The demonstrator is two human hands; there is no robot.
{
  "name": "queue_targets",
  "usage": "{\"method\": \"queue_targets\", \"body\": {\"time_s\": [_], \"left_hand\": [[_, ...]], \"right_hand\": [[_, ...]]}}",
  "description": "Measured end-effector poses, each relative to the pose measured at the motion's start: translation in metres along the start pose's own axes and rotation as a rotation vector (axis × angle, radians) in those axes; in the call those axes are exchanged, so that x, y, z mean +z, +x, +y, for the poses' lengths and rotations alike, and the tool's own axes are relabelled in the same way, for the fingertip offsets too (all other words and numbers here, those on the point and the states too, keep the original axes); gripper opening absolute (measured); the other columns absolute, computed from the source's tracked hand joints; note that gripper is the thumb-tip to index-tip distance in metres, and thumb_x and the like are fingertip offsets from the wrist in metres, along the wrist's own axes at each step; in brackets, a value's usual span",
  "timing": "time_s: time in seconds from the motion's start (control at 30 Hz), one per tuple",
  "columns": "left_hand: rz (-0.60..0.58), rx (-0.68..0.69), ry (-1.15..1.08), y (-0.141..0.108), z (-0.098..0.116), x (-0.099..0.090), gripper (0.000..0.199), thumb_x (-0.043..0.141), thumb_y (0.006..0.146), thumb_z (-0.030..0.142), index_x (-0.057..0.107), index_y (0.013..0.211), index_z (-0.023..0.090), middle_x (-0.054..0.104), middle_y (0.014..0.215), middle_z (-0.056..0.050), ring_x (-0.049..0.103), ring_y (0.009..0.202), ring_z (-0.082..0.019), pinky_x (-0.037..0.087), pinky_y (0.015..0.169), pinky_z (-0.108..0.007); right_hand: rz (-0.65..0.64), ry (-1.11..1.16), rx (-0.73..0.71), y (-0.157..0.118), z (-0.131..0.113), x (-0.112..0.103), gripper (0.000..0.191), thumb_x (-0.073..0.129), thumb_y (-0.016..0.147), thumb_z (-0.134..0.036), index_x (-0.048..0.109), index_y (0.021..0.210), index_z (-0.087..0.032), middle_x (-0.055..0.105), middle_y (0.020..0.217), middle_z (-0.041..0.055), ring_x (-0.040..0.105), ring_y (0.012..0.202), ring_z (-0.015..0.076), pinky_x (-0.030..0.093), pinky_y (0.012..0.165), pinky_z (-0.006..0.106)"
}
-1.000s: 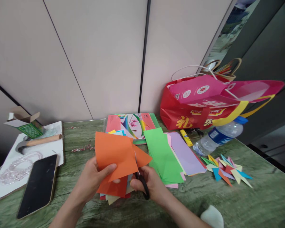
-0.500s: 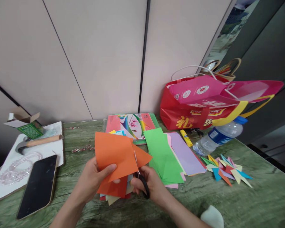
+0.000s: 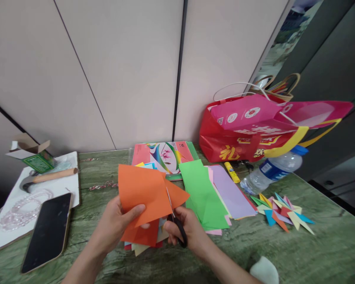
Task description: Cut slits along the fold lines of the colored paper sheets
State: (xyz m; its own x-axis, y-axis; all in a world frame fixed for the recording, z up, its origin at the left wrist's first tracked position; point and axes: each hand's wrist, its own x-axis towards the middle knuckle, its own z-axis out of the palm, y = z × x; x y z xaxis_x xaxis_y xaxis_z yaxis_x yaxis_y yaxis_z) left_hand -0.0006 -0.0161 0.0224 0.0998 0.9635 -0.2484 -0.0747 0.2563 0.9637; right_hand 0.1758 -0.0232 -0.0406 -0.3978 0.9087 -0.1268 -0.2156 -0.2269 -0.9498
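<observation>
A: Where the pale wall panels (image 3: pixel 130 71) end, what surface lies below?
B: Green, streaked tabletop (image 3: pixel 328 252), running across the whole width.

A: Largest item on it?
B: Red gift bag (image 3: pixel 213 138), far right, yellow handle, against the panels. At far left, a white board (image 3: pixel 62 187).

A: Paper stock?
B: Illustrated paper packet (image 3: pixel 162 157) flat at back centre. Purple sheets (image 3: pixel 229 189) lie right of centre; green sheets (image 3: pixel 205 197) overlap their left side.

A: The orange sheet (image 3: pixel 144 189)?
B: Held above a mixed paper pile (image 3: pixel 143 235), front centre, left of the green sheets. A pointed flap of orange extends right of the cut line.

A: Bottle?
B: Clear plastic bottle (image 3: pixel 279 167), blue cap, tilted, just in front of the bag.

A: Hands?
B: Left hand (image 3: pixel 115 221) pinches the orange sheet, thumb on top; its other fingers are mostly hidden. Right hand (image 3: pixel 186 228) is closed round the black handles of the scissors (image 3: pixel 180 230).

A: Blades?
B: At the orange sheet's right part, one edge visible; I cannot tell their spread.

A: Smaller items?
B: Smartphone (image 3: pixel 49 232) overlapping the board's near edge. Yellow glue stick (image 3: pixel 232 172) beside the purple sheets. Smallest: pointed multicoloured paper pieces (image 3: pixel 284 211), heaped in front of the bottle.
</observation>
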Motion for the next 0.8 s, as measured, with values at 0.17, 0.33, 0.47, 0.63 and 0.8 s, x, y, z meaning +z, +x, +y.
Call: {"method": "queue_targets", "body": {"time_s": [0.17,0.33,0.47,0.63,0.8], "left_hand": [[-0.009,-0.004,-0.007,-0.0006,0.0006,0.0016,0.023,0.072,0.064,0.028,0.063,0.081,0.016,0.070,0.060,-0.001,0.064,0.050,-0.018,0.051,0.049,-0.028],[-0.015,0.006,-0.011,-0.0013,0.0017,0.0022,0.021,0.071,0.067,0.026,0.061,0.083,0.016,0.070,0.060,0.000,0.063,0.053,-0.017,0.051,0.050,-0.026],[-0.048,0.009,-0.006,-0.0018,0.0021,0.0026,0.020,0.069,0.069,0.025,0.061,0.085,0.016,0.066,0.050,0.002,0.060,0.047,-0.014,0.049,0.048,-0.023],[-0.023,0.013,0.001,0.0002,-0.0013,0.0019,0.020,0.070,0.067,0.026,0.061,0.082,0.016,0.071,0.066,-0.001,0.063,0.051,-0.016,0.050,0.051,-0.026],[-0.038,0.017,0.009,0.0010,-0.0029,0.0018,0.019,0.070,0.068,0.026,0.061,0.081,0.016,0.069,0.057,0.000,0.061,0.047,-0.014,0.048,0.049,-0.024]], "right_hand": [[-0.007,0.007,-0.003,-0.0003,-0.0008,0.0002,0.042,0.068,0.061,-0.051,0.052,0.078,-0.015,0.044,0.045,-0.0095,0.039,0.030,0.0053,0.036,0.034,0.020],[0.018,0.007,0.011,0.0001,0.0019,-0.0003,0.040,0.068,0.062,-0.049,0.050,0.072,-0.015,0.044,0.043,-0.0101,0.038,0.028,0.0043,0.035,0.033,0.018],[0.010,0.010,0.037,-0.0005,0.0004,0.0002,0.040,0.067,0.061,-0.049,0.049,0.072,-0.015,0.046,0.041,-0.0096,0.038,0.027,0.0046,0.035,0.032,0.018],[-0.002,-0.001,0.075,-0.0024,-0.0050,0.0017,0.042,0.067,0.060,-0.048,0.052,0.076,-0.013,0.050,0.041,-0.0068,0.043,0.031,0.0061,0.034,0.033,0.017],[-0.008,0.003,0.051,-0.0015,-0.0035,0.0003,0.042,0.067,0.061,-0.048,0.053,0.080,-0.013,0.052,0.042,-0.0060,0.044,0.032,0.0066,0.034,0.034,0.017]]}}
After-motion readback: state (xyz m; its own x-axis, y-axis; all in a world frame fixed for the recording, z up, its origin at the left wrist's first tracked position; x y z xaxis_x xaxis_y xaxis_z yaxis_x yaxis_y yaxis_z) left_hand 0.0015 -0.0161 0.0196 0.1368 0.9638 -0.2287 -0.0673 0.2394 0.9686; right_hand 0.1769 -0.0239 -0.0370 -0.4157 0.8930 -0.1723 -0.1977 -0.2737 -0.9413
